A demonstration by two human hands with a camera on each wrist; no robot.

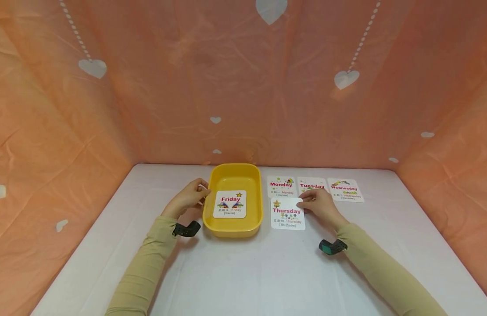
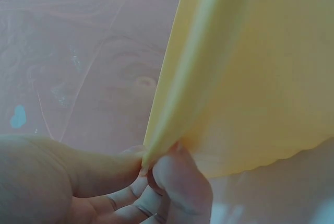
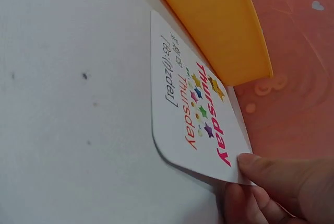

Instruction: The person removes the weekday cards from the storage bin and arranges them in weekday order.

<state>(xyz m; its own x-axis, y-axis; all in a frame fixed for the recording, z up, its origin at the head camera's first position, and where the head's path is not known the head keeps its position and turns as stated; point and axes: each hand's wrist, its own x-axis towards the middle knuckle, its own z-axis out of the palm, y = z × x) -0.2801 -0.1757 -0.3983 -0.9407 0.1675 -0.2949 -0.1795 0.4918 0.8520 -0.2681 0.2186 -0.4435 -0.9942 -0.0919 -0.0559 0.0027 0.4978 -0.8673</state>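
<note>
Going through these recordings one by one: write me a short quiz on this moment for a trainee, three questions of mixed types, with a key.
1. What does the left grip pinch?
A) the right sleeve
B) the yellow tray
C) the white tabletop

2. True or false: the card pinched in the right grip reads Friday.

3. Fill in: in the head view, the ____ card lies between the Monday card and the Wednesday card.

Key:
1. B.
2. False; it is the Thursday card. The Friday card lies inside the tray.
3. Tuesday; the Tuesday card is partly hidden in that view.
</note>
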